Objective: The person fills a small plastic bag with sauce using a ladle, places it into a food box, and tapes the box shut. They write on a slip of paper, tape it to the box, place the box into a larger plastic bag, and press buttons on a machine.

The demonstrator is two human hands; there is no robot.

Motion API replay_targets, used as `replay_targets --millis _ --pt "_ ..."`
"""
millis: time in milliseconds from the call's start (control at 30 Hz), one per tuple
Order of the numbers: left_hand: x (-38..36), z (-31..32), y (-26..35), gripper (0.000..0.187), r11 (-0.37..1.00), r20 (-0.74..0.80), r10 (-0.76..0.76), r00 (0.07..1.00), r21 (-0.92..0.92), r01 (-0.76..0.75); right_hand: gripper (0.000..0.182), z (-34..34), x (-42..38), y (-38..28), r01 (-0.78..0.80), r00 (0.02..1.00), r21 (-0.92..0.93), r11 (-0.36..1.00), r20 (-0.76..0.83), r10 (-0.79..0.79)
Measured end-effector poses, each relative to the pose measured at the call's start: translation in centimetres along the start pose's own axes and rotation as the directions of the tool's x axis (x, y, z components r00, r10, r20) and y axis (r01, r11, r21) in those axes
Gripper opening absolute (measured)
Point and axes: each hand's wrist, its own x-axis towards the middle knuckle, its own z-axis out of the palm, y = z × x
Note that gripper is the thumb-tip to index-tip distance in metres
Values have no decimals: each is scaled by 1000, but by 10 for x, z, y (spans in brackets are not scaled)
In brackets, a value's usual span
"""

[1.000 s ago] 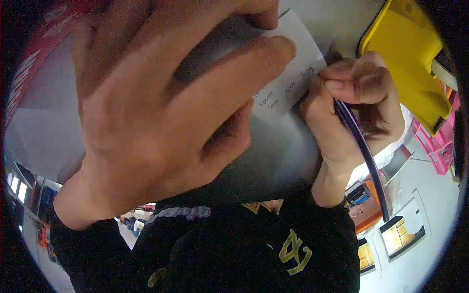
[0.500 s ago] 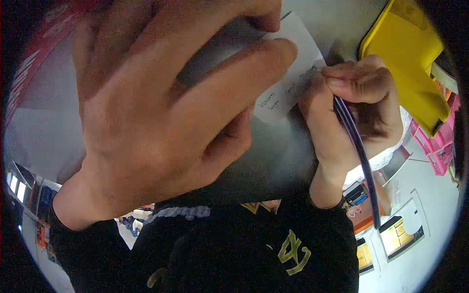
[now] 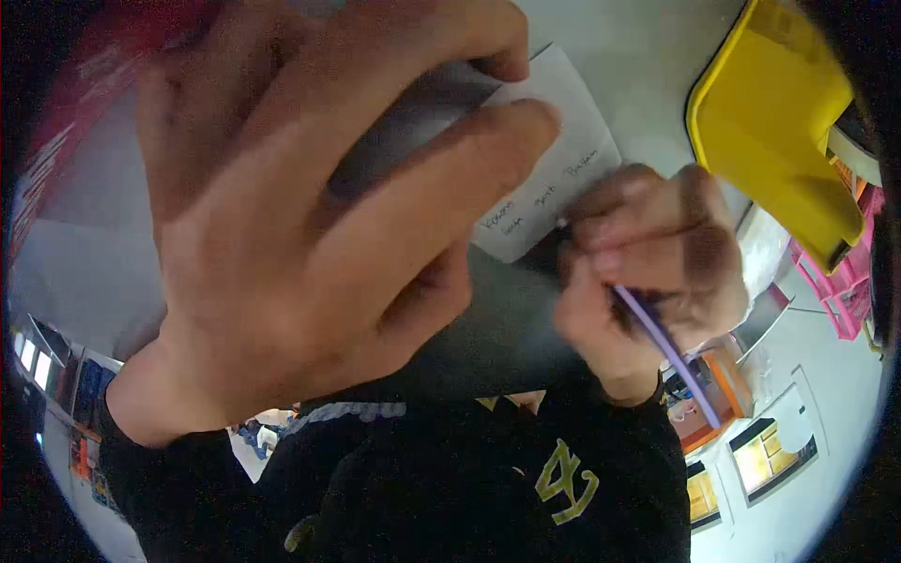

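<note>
A small white paper (image 3: 563, 113) with handwritten words lies tilted on a grey surface. My left hand (image 3: 310, 206) is large in the view, its fingers apart and bent, with the thumb and a fingertip over the paper's left edge. Between the fingers of my right hand (image 3: 657, 253) is a slim purple pen (image 3: 668, 352), its rear end pointing down and right. This hand is at the paper's lower right edge and somewhat blurred. A small pale tip shows near the writing.
At the upper right lies a yellow object (image 3: 770, 113), with a pink basket-like item (image 3: 840, 291) below it. A red patterned thing (image 3: 84, 94) is at the upper left. An orange box (image 3: 718, 394) and windows show at the lower right.
My right hand has moved down and slightly left with the pen, uncovering more writing. The paper appears slightly lower. My left hand has barely shifted.
</note>
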Motion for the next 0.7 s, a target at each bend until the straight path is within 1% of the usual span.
replay_targets --millis 33,67,133,167,233,467,533,567,633,667,700 --pt "1 1 0 47 1000 -20 9 1000 -11 -9 21 5 -1 2 14 999 13 1000 -40 -14" --pt "1 0 0 47 1000 -21 10 1000 -8 -10 21 7 -2 1 17 999 14 1000 -41 -16" --pt "0 -1 0 47 999 -7 -1 1000 -32 1 20 9 -4 -2 -65 992 26 998 -111 67" --pt "0 -2 0 47 999 -8 1 1000 -32 -1 20 6 -3 -2 -64 992 25 998 -112 67" --pt "-2 -4 -1 49 999 8 -11 1000 -45 11 22 0 2 0 -85 996 51 995 24 84" --pt "-7 -7 2 50 999 25 -29 999 24 28 24 4 5 -1 -36 999 23 999 38 35" --pt "-11 -9 -2 49 1000 15 -21 1000 3 21 25 9 7 -3 -40 999 -45 998 31 42" --pt "-12 -9 -3 49 1000 16 -23 1000 2 23 25 9 7 -4 -41 999 -44 998 32 43" --pt "-11 -7 0 49 1000 7 -21 1000 6 21 26 5 2 -5 -96 994 7 995 61 96" --pt "-11 -7 0 49 1000 8 -20 1000 7 20 26 5 2 -4 -96 994 7 995 60 95" --pt "-12 -6 0 49 1000 1 -9 1000 16 9 27 8 3 -3 -80 996 21 997 26 80"
